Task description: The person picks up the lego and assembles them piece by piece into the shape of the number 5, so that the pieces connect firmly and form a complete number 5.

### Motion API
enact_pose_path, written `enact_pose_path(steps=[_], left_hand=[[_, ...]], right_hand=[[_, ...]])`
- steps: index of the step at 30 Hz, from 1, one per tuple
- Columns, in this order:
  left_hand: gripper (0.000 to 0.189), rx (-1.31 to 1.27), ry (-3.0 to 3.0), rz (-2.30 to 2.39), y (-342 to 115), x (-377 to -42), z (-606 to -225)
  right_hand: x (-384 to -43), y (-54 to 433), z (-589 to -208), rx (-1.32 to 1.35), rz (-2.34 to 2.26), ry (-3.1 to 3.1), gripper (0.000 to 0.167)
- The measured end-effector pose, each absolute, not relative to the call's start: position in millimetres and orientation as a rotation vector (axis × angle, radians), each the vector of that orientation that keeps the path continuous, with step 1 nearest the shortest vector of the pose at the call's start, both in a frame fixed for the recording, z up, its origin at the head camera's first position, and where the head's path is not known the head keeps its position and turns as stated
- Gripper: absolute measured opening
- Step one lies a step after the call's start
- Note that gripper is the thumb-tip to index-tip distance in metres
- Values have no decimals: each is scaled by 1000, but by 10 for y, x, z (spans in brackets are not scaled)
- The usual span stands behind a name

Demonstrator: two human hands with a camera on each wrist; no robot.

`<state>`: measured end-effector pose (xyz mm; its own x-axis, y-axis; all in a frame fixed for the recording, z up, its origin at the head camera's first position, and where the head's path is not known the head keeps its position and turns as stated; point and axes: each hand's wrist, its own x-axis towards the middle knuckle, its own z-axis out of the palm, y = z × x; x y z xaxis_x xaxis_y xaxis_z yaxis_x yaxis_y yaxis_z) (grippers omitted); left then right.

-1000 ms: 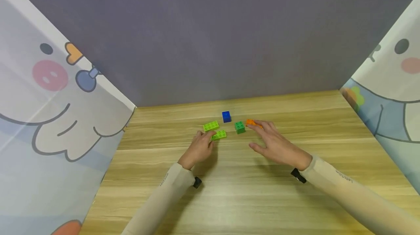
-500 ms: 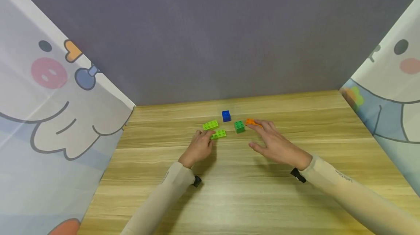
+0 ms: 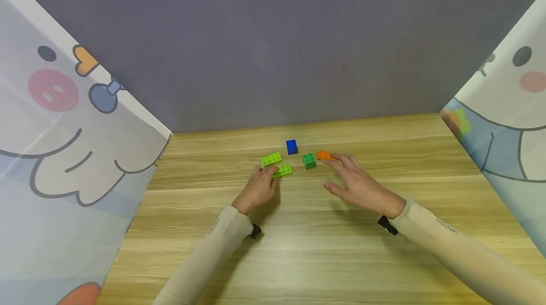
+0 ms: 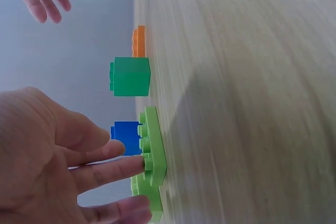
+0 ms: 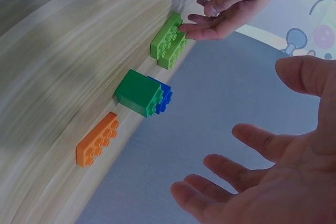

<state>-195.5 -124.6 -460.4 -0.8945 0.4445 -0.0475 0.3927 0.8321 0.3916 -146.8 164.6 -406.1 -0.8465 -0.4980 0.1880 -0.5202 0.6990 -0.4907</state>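
Note:
Two flat lime-green toy bricks lie side by side on the table, one nearer (image 3: 285,170) and one farther (image 3: 271,159). My left hand (image 3: 256,189) reaches over the nearer one. In the left wrist view a straight finger (image 4: 113,173) appears to touch a stud of that brick (image 4: 155,145). My right hand (image 3: 356,186) is spread above an orange flat brick (image 3: 323,155), partly covering it in the head view. The right wrist view shows its fingers apart from the orange brick (image 5: 98,141), holding nothing. Between the hands stands a taller green brick (image 3: 309,161).
A blue brick (image 3: 291,147) stands behind the green one, towards the grey back wall (image 3: 273,49). Printed cartoon panels enclose the left (image 3: 98,163) and right sides. Wood-grain table (image 3: 324,257) stretches in front of the bricks.
The head view has shifted slightly, so the bricks appear a little higher and farther left. Both hands keep nearly the same pose; slightly more of the orange brick shows beside the right hand.

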Motion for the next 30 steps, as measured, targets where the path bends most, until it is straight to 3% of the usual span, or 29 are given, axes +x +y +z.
enact_pose_path(steps=[11, 24, 30], left_hand=[[25, 849, 2844, 611, -1251, -1928, -4605], [19, 795, 2822, 667, -1278, -1925, -4600], [38, 666, 2915, 626, -1266, -1927, -4636]], right_hand=[[-1475, 1615, -4081, 881, 845, -2851, 57], [-1501, 1603, -4088, 861, 817, -2879, 56], [-1477, 1580, -4109, 852, 853, -2881, 57]])
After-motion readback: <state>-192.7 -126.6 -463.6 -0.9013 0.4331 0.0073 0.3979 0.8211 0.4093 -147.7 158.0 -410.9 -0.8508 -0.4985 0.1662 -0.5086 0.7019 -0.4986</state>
